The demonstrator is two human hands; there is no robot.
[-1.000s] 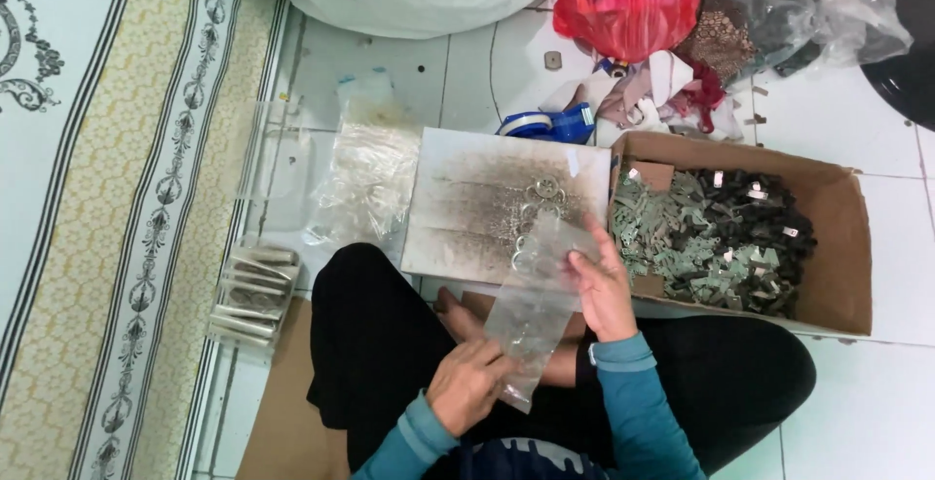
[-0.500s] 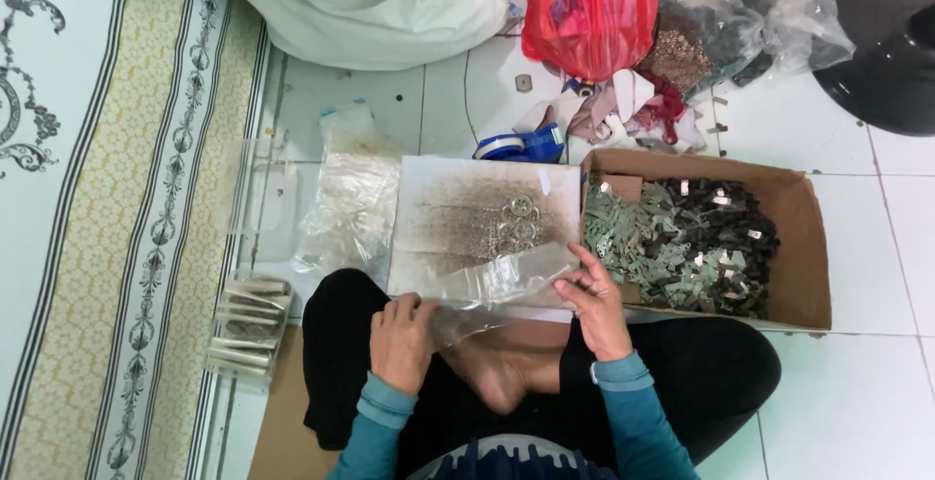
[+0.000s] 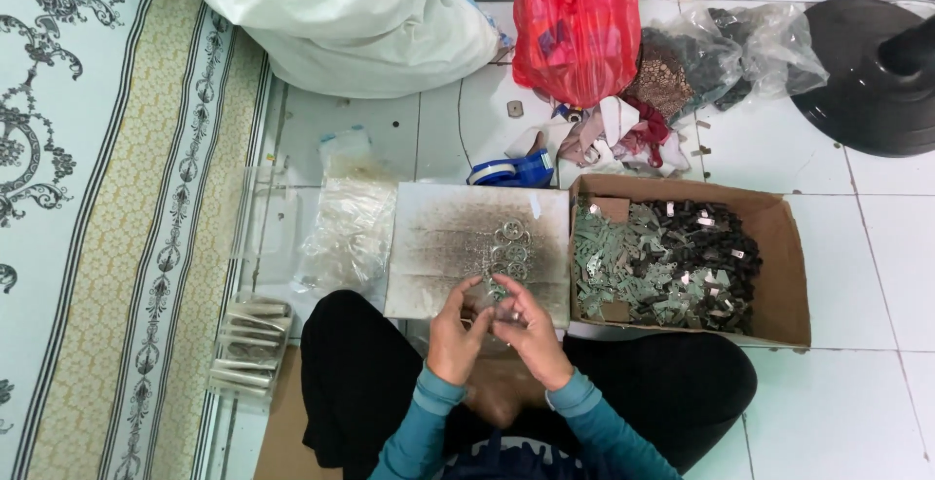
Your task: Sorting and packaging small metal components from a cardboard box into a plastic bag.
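Your left hand (image 3: pixel 456 329) and right hand (image 3: pixel 531 329) meet at the near edge of the grey board (image 3: pixel 438 256), both pinching one small clear plastic bag (image 3: pixel 490 305). Metal rings (image 3: pixel 508 246) lie on the board just beyond; the cardboard box (image 3: pixel 784 276) stands right of the board.

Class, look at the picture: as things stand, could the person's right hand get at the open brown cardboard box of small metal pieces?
Probably yes. The right hand is just left of the brown cardboard box, whose top is open, with nothing between them.
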